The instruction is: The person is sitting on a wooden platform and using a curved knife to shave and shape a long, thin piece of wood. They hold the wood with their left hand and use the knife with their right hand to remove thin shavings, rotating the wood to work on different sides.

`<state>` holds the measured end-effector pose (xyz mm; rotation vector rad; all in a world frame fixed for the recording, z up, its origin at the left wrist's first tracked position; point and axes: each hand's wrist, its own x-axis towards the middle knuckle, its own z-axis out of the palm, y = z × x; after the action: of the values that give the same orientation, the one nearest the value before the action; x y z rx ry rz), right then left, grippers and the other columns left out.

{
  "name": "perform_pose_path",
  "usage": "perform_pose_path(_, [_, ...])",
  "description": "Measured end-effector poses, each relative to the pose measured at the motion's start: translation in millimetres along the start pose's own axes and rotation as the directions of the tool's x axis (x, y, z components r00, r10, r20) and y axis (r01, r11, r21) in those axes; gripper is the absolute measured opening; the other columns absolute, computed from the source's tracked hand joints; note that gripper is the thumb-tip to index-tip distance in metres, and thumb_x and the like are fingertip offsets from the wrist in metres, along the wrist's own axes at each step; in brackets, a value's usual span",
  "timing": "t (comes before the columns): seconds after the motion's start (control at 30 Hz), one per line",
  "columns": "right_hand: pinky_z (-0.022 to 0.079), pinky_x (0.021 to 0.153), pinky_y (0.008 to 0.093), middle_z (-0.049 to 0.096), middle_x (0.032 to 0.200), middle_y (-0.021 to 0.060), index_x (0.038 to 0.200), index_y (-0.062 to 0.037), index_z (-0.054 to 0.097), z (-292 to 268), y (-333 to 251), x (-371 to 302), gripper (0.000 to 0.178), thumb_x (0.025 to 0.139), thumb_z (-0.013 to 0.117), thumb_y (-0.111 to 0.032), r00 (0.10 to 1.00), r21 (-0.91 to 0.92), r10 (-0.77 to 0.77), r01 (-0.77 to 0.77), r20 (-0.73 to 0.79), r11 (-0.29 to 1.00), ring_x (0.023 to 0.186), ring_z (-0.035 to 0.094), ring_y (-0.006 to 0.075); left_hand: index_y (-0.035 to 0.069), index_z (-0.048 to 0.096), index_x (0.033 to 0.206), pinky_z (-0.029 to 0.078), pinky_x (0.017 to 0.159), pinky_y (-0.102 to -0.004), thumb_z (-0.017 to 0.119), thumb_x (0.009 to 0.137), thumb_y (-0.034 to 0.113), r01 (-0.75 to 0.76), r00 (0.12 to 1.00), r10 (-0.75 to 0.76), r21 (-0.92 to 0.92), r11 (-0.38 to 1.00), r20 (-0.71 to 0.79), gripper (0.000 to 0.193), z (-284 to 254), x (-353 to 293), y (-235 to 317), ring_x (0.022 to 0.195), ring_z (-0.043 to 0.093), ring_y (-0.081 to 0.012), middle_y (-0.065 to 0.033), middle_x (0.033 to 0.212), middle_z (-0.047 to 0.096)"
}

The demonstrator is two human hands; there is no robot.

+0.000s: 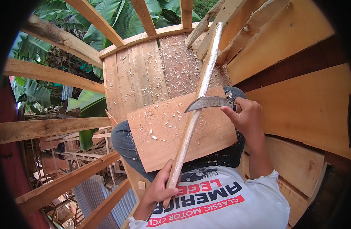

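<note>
My fingers (168,187) on the left hand (159,191) are curled tight around the near end of a long wooden stick (194,110), gripping it low down, just above my white shirt (229,202). From that grip the stick runs up and away to the right, crossing a flat wooden board (160,133) that rests across my lap on dark trousers (124,143). The board is scattered with pale shavings (152,134), and the stick lies on top of it near its right half, its far end reaching the plank floor (137,72) ahead, which is also littered with chips. Further right, my right hand (246,116) is closed around the handle of a curved blade (208,103); the fingers there are folded shut on the handle, thumb side toward me, and most of the handle is hidden inside the fist. The dark metal blade arcs leftward from that hand and meets the stick about midway along its length, its tip pointing past the stick over the board. To the far left, rough timber beams (49,128) frame broad green leaves (38,93); to the right, wide planks (309,107) stand stacked just beside my arm.
</note>
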<state>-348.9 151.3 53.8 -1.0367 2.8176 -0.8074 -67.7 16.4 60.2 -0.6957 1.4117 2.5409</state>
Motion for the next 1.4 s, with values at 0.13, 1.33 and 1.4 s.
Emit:
perform_pose_path(0.13, [0.039, 0.041, 0.0358, 0.048, 0.047, 0.0103, 0.054, -0.0070, 0.050, 4, -31, -30, 0.056, 0.073, 0.068, -0.057, 0.970, 0.138, -0.242, 0.235, 0.038, 0.962, 0.043, 0.053, 0.0274, 0.002, 0.037, 0.107, 0.029, 0.044, -0.0193, 0.075, 0.063, 0.042, -0.049, 0.999, 0.050, 0.083, 0.995, -0.012, 0.071, -7, -1, -4, 0.050, 0.036, -0.0056, 0.0009, 0.066, 0.038])
perform_pose_path(1.33, [0.036, 0.057, 0.0186, 0.055, 0.073, -0.0035, 0.104, 0.0002, 0.060, -33, -20, -30, 0.019, 0.088, 0.062, -0.010, 0.812, 0.773, -0.140, -0.465, 0.567, 0.432, 0.063, 0.044, 0.0010, -0.001, 0.041, 0.108, 0.033, 0.057, -0.0198, 0.076, 0.060, 0.046, -0.053, 0.995, 0.047, 0.075, 0.996, 0.084, 0.076, -33, 2, 5, 0.066, 0.041, -0.0067, 0.0006, 0.079, 0.042])
perform_pose_path(1.4, [0.033, 0.053, 0.0182, 0.052, 0.068, -0.0048, 0.107, -0.0004, 0.060, -35, -25, -35, 0.021, 0.089, 0.062, -0.011, 0.809, 0.781, -0.094, -0.519, 0.580, 0.347, 0.061, 0.042, 0.0000, -0.002, 0.041, 0.108, 0.033, 0.057, -0.0197, 0.077, 0.060, 0.046, -0.057, 0.995, 0.048, 0.101, 0.993, 0.091, 0.077, -32, 4, 8, 0.066, 0.041, -0.0068, 0.0005, 0.079, 0.042])
